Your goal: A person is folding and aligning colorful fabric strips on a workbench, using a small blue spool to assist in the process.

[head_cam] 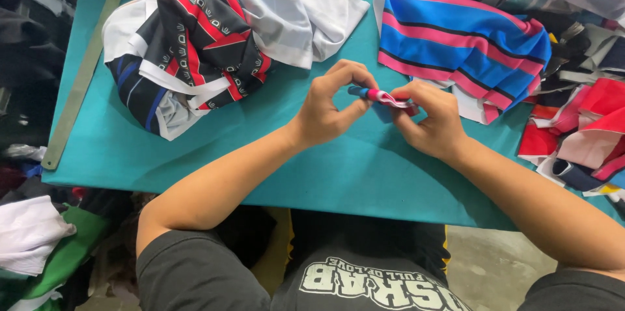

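Both my hands meet over the middle of the teal table (195, 155). My left hand (329, 106) pinches one end of a small folded strip of blue, pink and white fabric (381, 96) between thumb and fingers. My right hand (433, 119) grips the other end of the same strip, thumb on top. The strip is held just above the table surface.
A pile of black, red and white printed fabric (189, 57) lies at the left, white cloth (306, 15) behind it. A blue and pink striped cloth (462, 41) lies at the right. Red and dark scraps (579, 122) crowd the right edge. A long ruler (81, 77) lies along the left edge.
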